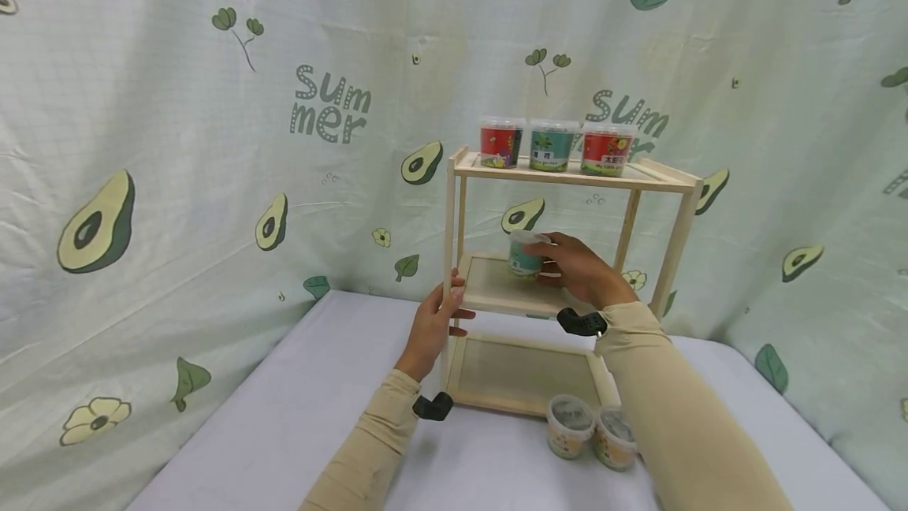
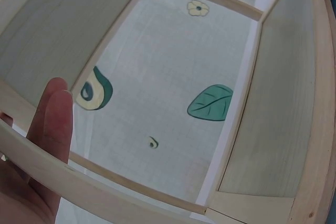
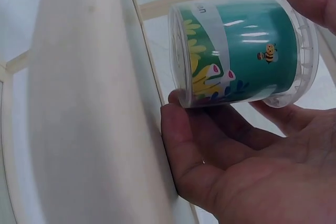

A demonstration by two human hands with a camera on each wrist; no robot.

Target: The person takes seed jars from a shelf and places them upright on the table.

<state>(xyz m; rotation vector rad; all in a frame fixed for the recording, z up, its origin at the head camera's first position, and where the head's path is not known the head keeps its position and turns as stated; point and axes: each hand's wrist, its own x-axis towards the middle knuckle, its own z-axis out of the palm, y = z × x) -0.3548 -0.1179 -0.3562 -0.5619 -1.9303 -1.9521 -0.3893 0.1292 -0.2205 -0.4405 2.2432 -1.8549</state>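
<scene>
My right hand (image 1: 578,266) grips a clear plastic tub (image 1: 523,257) with a green label. In the right wrist view, the thumb is by the lid rim of the tub (image 3: 252,51) and the fingers curl beneath its base and side. The tub is just over the middle board (image 1: 489,284) of a wooden rack; whether its base touches the board I cannot tell. At the rack's left front post (image 1: 450,227), my left hand (image 1: 427,330) holds the wood, thumb and fingers on either side.
Along the top board stand a red tub (image 1: 500,144), a green tub (image 1: 550,148) and another red tub (image 1: 605,151). Two tubs with orange labels, one (image 1: 570,428) beside the other (image 1: 614,440), are on the white table (image 1: 284,432) before the bottom board (image 1: 525,373).
</scene>
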